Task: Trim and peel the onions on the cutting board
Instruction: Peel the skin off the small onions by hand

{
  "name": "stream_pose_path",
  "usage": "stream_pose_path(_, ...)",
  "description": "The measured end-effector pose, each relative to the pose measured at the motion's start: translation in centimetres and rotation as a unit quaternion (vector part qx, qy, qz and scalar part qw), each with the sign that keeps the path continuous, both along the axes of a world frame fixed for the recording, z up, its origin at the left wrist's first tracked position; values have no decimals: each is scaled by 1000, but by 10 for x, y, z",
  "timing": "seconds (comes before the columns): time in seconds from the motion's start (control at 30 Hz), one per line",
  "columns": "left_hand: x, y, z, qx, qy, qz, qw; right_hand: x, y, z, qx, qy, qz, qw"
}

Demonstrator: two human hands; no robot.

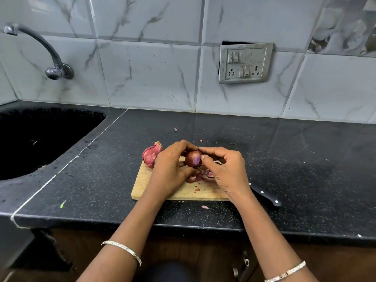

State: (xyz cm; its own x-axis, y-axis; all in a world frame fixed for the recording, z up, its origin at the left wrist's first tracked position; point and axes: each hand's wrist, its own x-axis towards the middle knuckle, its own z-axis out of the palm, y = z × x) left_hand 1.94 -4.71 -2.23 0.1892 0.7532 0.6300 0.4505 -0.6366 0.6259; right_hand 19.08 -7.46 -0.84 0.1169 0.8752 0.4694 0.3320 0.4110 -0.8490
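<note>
Counter (203,127): loose skin scraps could slide off its edge.
Cutting board (146,186): unpeeled red onion (151,154) at its far-left corner may roll off.
Knife (264,195): handle overhangs right, easily knocked.
Left hand (171,165): grip cradling the half-peeled onion (193,158) above the board.
Right hand (225,169): grip pinching skin; slick flesh may slip.

Second onion (152,155) crowds board (142,188) left; knife (265,196) right; peels (200,176) centre; counter (305,159) beyond open.

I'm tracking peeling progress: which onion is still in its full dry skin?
The onion at the board's far left corner, untouched. The other onion, held by both hands, already shows bare purple flesh.
</note>
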Motion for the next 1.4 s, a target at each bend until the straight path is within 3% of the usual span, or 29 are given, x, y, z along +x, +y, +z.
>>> stream_pose_path(0.17, 0, 1, -1, 3, -1, 3, 1000, -1, -1, 2, 32, -26, -27, 999)
stream_pose_path(0.43, -1, 2, -1, 32, 11, 17, 999, -2, -2, 0, 0, -5, -2, 1000)
stream_pose_path(0.93, -2, 3, -3, 5, 14, -1, 1000, -1, 1, -4, 68, -105, -78, 989)
stream_pose_path(1.13, -2, 3, -2, 11, 7, 12, 1000, -2, -3, -2, 25, -50, -46, 997)
stream_pose_path(1.4, -1, 1, -1, 17, 0, 25, 1000, -1, -4, -2, 22, -50, -30, 998)
